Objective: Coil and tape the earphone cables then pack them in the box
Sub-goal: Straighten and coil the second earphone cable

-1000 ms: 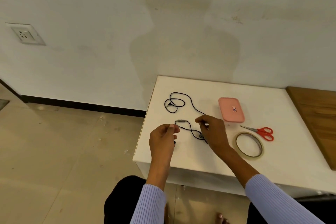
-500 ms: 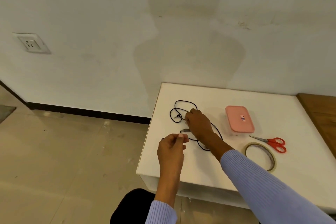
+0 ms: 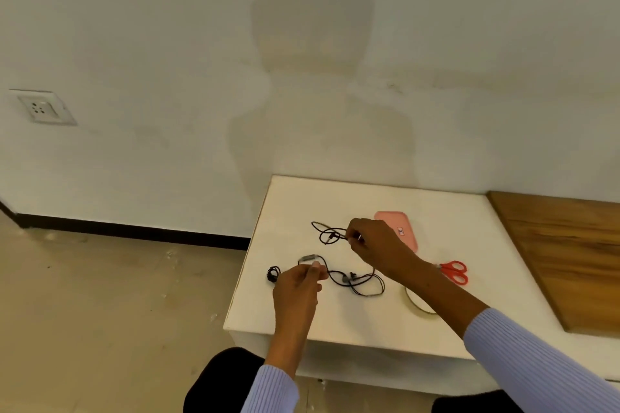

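Observation:
A black earphone cable [image 3: 356, 282] lies in loose loops on the white table [image 3: 335, 315]. My left hand [image 3: 298, 285] pinches the cable close to its grey inline remote [image 3: 308, 258], with a small coil [image 3: 273, 273] just left of the hand. My right hand [image 3: 372, 240] pinches the far end of the cable by a small loop [image 3: 327, 234]. Behind my right hand lies the pink box [image 3: 404, 228], closed and partly hidden. My right forearm covers part of the tape roll [image 3: 417, 307].
Red-handled scissors [image 3: 454, 271] lie right of my right wrist. A wooden surface [image 3: 563, 255] adjoins the table on the right. The table's left and front edges drop to a tiled floor [image 3: 100, 295]. A wall socket [image 3: 42, 107] is at the left.
My right hand moved from the near middle of the cable to its far end and lifted the loop there. My left hand kept its pinch near the remote. The camera view shifted.

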